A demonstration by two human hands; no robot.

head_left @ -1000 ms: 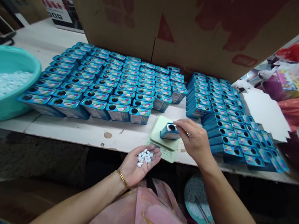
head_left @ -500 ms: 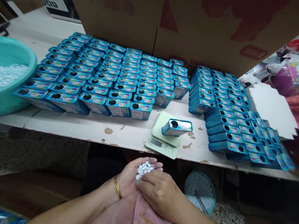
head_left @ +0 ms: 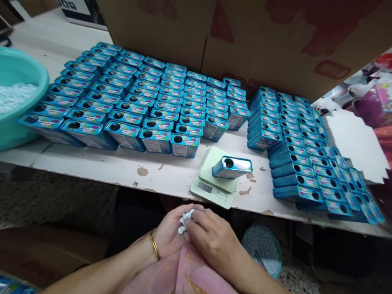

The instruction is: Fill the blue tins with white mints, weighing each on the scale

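White candies lie cupped in the palm of my left hand, just below the table edge. My right hand reaches over that palm with fingers bent down on the candies, covering part of the pile; what its fingertips pinch is hidden. Beyond my hands, a pale green kitchen scale sits at the front of the table. A blue tin with a round hole in its top stands on the scale's platform.
Rows of blue tins fill the table's left and middle, with another block of tins at right. A turquoise basin of white candies stands far left. A big cardboard box rises behind. A bucket sits on the floor.
My right hand has shifted a little up over my left palm, and its fingers now cover more of the candies. The tin and scale stay in place.
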